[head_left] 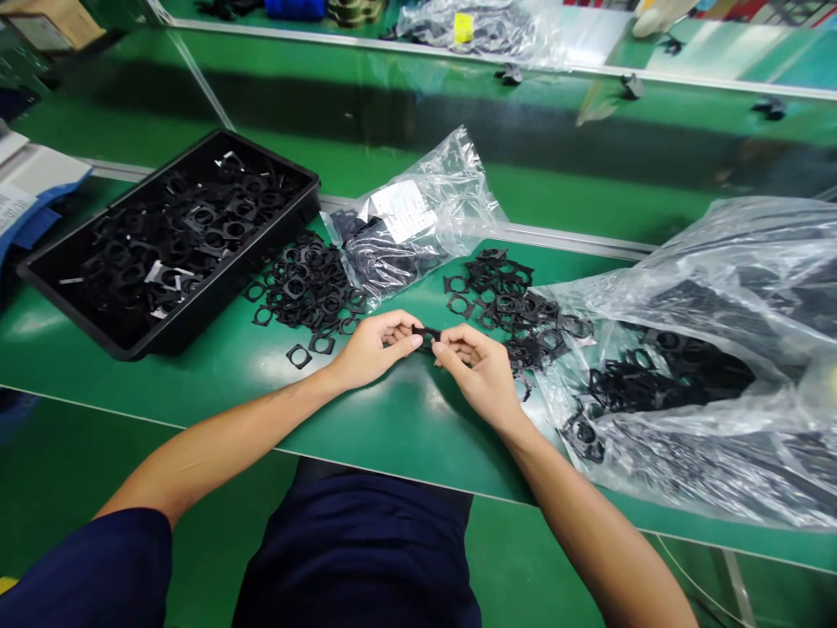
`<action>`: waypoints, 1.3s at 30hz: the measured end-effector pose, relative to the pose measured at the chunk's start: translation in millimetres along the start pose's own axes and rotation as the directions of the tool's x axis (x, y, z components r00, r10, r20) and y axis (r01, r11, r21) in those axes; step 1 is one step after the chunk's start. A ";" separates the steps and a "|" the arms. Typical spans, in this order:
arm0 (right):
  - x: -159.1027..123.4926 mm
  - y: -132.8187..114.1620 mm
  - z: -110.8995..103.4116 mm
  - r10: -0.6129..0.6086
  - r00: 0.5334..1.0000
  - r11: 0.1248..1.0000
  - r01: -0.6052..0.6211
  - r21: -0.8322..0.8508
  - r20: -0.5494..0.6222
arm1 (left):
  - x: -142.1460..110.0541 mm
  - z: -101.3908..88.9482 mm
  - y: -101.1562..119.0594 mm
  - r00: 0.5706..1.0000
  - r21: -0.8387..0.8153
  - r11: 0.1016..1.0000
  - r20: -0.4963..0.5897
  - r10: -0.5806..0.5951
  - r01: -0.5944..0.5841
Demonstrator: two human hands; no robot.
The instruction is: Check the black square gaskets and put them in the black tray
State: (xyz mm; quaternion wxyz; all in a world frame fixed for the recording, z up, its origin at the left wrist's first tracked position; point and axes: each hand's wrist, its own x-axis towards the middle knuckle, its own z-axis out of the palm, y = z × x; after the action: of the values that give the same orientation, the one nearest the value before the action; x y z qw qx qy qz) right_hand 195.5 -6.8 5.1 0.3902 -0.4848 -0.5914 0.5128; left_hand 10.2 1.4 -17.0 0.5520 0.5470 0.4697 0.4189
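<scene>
My left hand and my right hand meet above the green mat, and the fingertips of both pinch a small black part. It looks like a thin plastic or rubber frame, seen edge-on. Loose square black frames with round holes form a heap left of my left hand. A second heap lies just beyond my right hand. A black tray at the left holds many similar frames, mixed with some white scraps.
A clear bag of black parts lies behind the heaps. A larger clear bag spills black frames at the right. Papers and a blue item lie at the far left. A metal-edged green shelf runs behind, holding another bag.
</scene>
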 end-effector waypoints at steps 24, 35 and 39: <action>0.2 1.5 -0.4 -0.017 1.000 0.999 0.018 -0.039 0.019 | 2.1 -2.2 1.8 0.999 0.005 1.000 0.045 -0.011 0.010; -1.3 -0.7 0.5 -0.052 0.999 0.996 0.052 -0.073 0.002 | 2.0 -0.8 -1.1 1.000 0.000 1.000 0.027 0.008 -0.008; 0.2 0.3 -0.3 -0.040 0.999 0.999 0.039 -0.037 -0.032 | 0.4 1.5 -0.3 0.999 -0.021 0.999 -0.027 0.044 -0.045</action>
State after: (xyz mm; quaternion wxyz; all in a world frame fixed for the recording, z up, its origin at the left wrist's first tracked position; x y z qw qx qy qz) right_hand 195.8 -6.6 4.8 0.4010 -0.4885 -0.6036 0.4861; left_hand 11.8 1.5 -17.4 0.5422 0.5456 0.4602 0.4434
